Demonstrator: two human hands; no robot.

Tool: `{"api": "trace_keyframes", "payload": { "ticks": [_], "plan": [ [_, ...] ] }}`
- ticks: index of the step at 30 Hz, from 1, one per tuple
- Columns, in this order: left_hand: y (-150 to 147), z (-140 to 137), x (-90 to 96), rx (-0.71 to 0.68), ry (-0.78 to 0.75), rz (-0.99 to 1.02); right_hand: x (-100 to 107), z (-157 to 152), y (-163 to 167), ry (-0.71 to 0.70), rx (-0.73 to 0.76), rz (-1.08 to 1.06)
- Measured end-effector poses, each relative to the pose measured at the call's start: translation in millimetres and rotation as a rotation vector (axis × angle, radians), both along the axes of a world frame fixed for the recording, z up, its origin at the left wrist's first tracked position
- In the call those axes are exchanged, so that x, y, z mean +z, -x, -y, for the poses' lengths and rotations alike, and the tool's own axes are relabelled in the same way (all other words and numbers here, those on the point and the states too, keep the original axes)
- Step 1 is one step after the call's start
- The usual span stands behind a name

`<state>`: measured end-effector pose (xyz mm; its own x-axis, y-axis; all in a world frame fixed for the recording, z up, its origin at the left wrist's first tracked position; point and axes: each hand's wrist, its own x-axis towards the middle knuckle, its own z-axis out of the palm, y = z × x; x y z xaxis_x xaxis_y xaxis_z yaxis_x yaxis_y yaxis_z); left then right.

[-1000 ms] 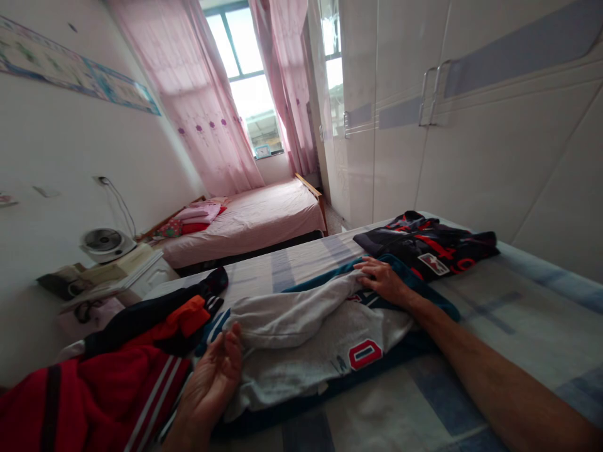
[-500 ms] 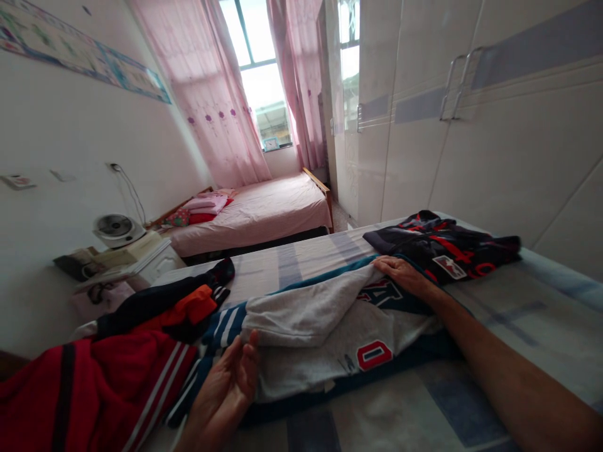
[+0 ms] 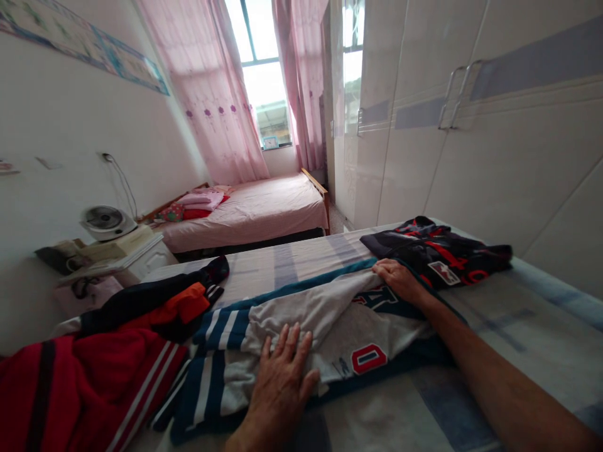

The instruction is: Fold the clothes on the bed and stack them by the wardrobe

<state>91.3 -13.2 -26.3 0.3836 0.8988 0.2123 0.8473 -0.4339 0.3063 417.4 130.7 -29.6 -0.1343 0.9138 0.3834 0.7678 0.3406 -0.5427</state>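
Note:
A grey and teal sweatshirt [image 3: 330,339] with striped bands and a red-edged letter or digit patch lies on the near bed, a grey sleeve folded across its front. My left hand [image 3: 282,370] rests palm down on the grey cloth beside the striped bands, fingers spread. At the garment's far edge, my right hand [image 3: 396,276] has its fingers closed on the grey cloth, by a teal part with lettering. Right behind that hand lies a folded black and red garment [image 3: 452,251].
Red clothing [image 3: 103,383] with white stripes, plus orange [image 3: 174,311] and dark garments [image 3: 151,301], lie on the left. A small fan [image 3: 106,221] stands on a cabinet by the wall. Beyond is a pink-sheeted bed [image 3: 264,210]; a white wardrobe [image 3: 414,163] lines the right.
My left hand has turned from palm up at the striped cuff to palm down on the grey cloth, moving right. The striped bands now lie flatter. My right hand keeps its place.

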Motion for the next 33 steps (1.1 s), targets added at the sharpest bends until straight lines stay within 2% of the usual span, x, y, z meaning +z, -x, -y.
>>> {"api": "trace_keyframes", "payload": {
  "ticks": [2, 4, 7, 10, 13, 17, 21, 23, 27, 30, 33],
  "plan": [
    [-0.6, -1.7, 1.7, -0.006, 0.013, -0.093, 2.7, 3.2, 6.5, -0.054, -0.059, 0.039],
    [5.3, -1.6, 11.1, -0.01, 0.0, -0.067, 7.2, 7.1, 16.7, -0.152, -0.089, 0.088],
    [29.2, -5.6, 26.5, 0.016, -0.06, 0.054, 9.0, 11.4, 33.4, -0.236, 0.017, 0.195],
    [63.8, -13.1, 25.8, 0.143, -0.064, 0.168, -4.8, 10.4, 42.9, -0.048, 0.153, 0.361],
    [88.9, -18.0, 11.0, 0.251, -0.008, 0.153, -25.7, 5.0, 42.7, 0.104, 0.122, 0.482],
    [95.2, -19.0, -3.1, 0.269, -0.013, 0.059, -34.6, 1.1, 40.5, 0.061, 0.105, 0.452],
    [92.5, -18.0, -0.2, 0.272, -0.041, 0.054, -11.5, 8.0, 35.9, 0.026, 0.101, 0.309],
    [91.7, -17.3, 5.1, 0.294, -0.06, 0.061, 6.6, 16.4, 25.2, -0.005, 0.012, 0.256],
    [82.2, -13.7, 17.7, 0.241, -0.142, 0.206, 30.6, 45.7, -15.1, -0.018, -0.362, 0.325],
    [63.7, -9.9, 23.3, 0.123, -0.092, 0.429, 28.6, 69.7, -47.0, 0.15, -0.572, 0.392],
    [37.4, -9.1, 24.4, 0.017, 0.008, 0.559, 20.7, 80.7, -65.6, 0.409, -0.584, 0.306]
  ]
}}
